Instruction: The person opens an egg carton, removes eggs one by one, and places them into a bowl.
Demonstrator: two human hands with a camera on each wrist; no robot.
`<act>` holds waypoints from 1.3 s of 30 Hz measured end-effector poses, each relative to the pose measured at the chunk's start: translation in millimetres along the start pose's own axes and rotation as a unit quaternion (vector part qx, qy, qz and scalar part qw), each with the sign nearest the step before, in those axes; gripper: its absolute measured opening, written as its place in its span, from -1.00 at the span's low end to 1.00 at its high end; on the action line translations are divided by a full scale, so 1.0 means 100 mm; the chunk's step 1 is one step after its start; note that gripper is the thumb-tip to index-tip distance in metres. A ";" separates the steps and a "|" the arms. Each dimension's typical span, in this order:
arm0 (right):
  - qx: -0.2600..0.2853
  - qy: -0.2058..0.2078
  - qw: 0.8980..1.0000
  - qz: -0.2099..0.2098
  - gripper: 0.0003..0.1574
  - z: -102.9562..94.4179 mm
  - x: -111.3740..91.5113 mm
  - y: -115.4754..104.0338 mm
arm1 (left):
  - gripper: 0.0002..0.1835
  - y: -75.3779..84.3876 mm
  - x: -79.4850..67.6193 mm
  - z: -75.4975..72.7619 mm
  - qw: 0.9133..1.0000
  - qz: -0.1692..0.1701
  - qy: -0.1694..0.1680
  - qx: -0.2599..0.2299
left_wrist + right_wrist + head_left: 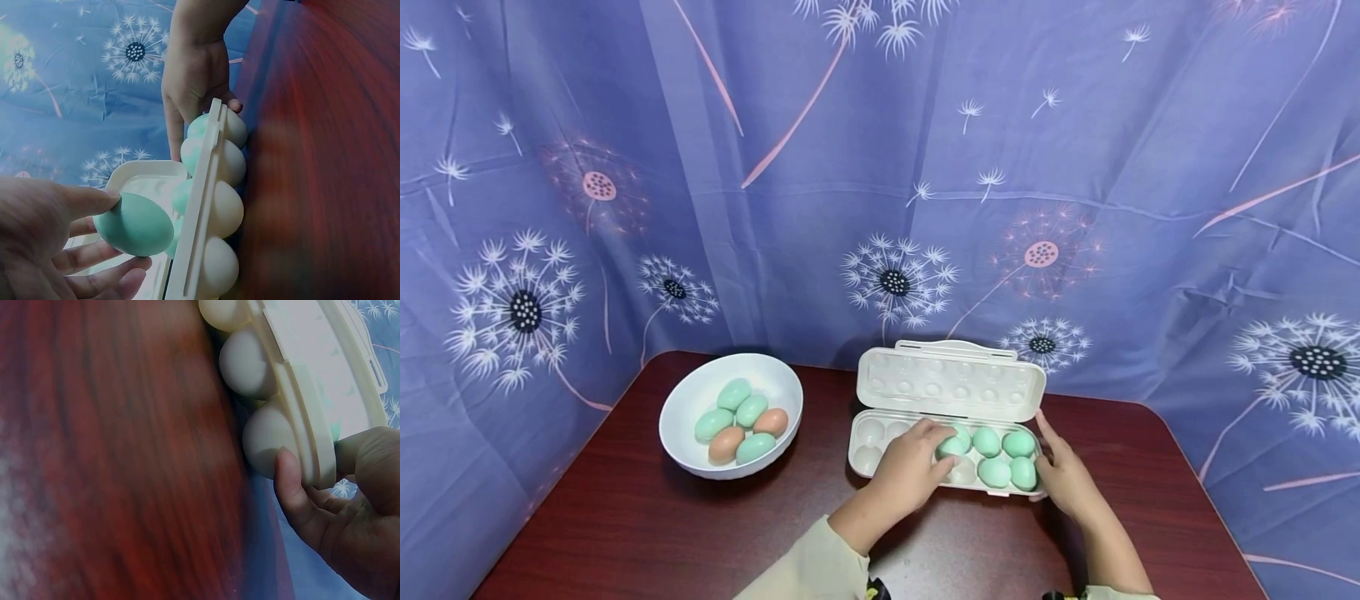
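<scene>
In the head view, a white plastic egg carton (951,379) lies with its lid tipped back. Several pale green eggs (1018,443) fill cups in its right half. My left hand (910,471) pinches a green egg (134,225) between thumb and fingers, low over the middle cups. Behind that egg, another green one is partly hidden. My right hand (1067,479) grips the carton's right end. In the right wrist view, its thumb (287,475) presses the outside of the end cup (265,437), with the other fingers behind the end wall.
A white bowl (673,425) stands to the left on the dark red wooden table (820,517), holding several green and orange-brown eggs (726,446). Bare cups (871,432) show at the carton's left end. A blue dandelion-print cloth (775,233) hangs behind the table and at its sides.
</scene>
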State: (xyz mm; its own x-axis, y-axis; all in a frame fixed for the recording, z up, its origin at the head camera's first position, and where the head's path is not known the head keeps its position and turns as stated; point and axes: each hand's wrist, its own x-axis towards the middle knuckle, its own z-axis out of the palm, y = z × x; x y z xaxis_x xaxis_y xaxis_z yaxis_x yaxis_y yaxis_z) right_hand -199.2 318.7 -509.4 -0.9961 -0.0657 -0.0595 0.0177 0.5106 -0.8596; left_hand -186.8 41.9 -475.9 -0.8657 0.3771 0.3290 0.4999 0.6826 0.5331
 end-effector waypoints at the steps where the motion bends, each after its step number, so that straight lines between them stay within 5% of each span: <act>1: 0.000 -0.001 1.000 -0.001 -0.03 0.00 0.00 0.00 | -0.60 -0.01 0.00 -0.01 1.000 -0.001 0.001 -0.002; 39: -0.014 -0.008 1.000 0.007 -0.04 0.00 0.00 0.01 | -0.57 -0.28 -0.20 -0.63 0.997 -0.032 0.064 0.003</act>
State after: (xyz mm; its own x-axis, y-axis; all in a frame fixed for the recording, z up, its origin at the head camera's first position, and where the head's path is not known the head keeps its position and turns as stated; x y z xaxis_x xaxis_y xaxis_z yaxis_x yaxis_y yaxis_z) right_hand -199.6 319.4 -510.1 -0.9942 -0.0726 -0.0792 0.0282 0.5350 -0.8444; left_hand -181.9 -24.1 -448.4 -0.8858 0.2493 0.3914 0.4427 0.7071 0.5515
